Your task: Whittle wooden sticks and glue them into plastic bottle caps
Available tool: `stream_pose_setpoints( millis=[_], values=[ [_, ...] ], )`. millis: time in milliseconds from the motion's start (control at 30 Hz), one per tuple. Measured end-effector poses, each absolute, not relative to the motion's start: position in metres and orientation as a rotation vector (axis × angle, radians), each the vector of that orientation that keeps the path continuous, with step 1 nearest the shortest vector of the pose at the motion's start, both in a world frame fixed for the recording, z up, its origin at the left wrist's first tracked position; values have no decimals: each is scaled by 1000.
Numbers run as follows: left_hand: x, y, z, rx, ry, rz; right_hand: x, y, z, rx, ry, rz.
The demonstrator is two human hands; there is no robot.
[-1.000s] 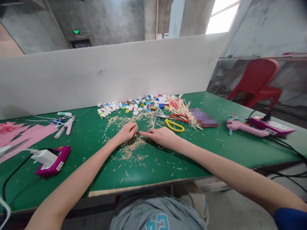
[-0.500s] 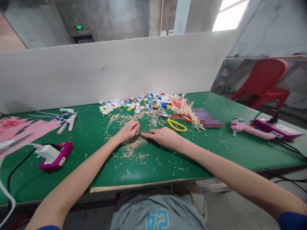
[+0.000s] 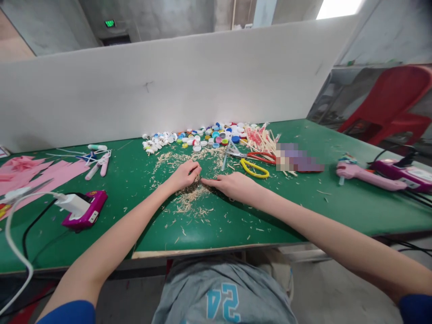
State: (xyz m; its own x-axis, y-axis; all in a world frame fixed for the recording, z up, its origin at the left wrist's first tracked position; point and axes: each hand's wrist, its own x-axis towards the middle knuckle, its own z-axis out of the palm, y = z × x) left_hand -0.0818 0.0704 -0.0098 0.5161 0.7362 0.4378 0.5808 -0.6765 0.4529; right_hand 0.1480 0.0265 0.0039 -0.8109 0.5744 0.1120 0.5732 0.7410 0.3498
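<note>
1. Lying loose below and around two bare hands, the pale shavings (image 3: 191, 201) look very light and dry; a nudge or puff of air would probably scatter them.
2. Each sliver seems thin and fairly stiff, likely brittle enough to snap under a hard pinch. Single bits may slide easily across the smooth green surface (image 3: 229, 236).
3. The best hold is probably at the thickest part, right beside the fingers, gathered from both sides rather than pinched sliver by sliver.
4. The shavings are densest near the middle of the surface, between its near and far edges. Thinner scatter reaches toward the near edge and out to the bottle caps (image 3: 197, 147) along the far edge.
5. The left grip (image 3: 185, 174) has its fingers curled in toward the thumb over the shavings; whether it holds any cannot be told.
6. The right grip (image 3: 238, 184) points its index finger at the left fingertips; its other fingers are hidden underneath, so its hold cannot be told either.
7. In looks, the shavings are straw-coloured, short and narrow, pointing every way, and darker where the hands shade them. Scissors (image 3: 257, 176) with red and yellow handles lie toward the far right corner.
</note>
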Motion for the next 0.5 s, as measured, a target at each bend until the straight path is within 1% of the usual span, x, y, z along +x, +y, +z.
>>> stream_pose_setpoints(
  millis=[167, 400, 500],
  values=[
    [-82, 72, -11, 2523, 1109, 910, 149, 23, 2, 1094, 2886, 656],
    [-83, 73, -12, 2522, 1109, 932, 144, 22, 5, 1044, 2855, 591],
    [-83, 74, -12, 2524, 1104, 932, 144, 22, 6, 1070, 2841, 634]
  ],
)
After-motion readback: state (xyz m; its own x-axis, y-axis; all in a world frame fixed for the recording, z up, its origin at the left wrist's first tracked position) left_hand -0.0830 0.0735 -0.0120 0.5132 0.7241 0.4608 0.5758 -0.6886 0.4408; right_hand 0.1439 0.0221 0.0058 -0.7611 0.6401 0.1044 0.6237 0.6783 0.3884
